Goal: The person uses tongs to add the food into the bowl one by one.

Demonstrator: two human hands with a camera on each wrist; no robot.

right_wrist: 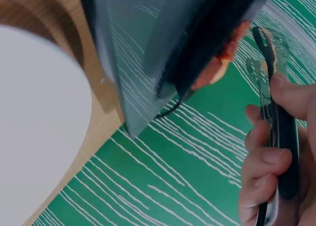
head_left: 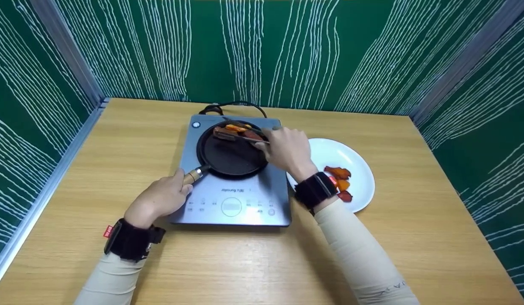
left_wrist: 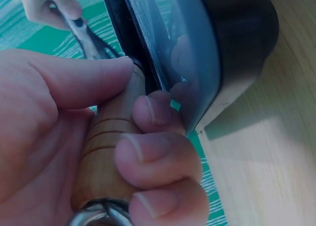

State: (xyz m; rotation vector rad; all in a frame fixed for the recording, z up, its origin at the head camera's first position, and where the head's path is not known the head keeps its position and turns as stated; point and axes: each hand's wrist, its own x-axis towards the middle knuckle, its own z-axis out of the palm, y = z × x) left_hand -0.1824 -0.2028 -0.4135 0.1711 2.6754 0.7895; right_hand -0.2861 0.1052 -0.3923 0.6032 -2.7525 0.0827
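A round black frying pan sits on the induction cooktop. My left hand curls its fingers around the pan's wooden handle, thumb laid along the top. With my right hand I grip a pair of metal tongs with dark handles. In the head view the tongs reach over the far side of the pan, their tips around reddish-brown and orange food pieces. Reddish food also shows along the pan's edge in the right wrist view.
To the right of the cooktop stands a white plate bearing several red and orange food pieces, partly behind my right wrist. A black power cord loops behind the cooktop. Green, white-streaked walls border the wooden table.
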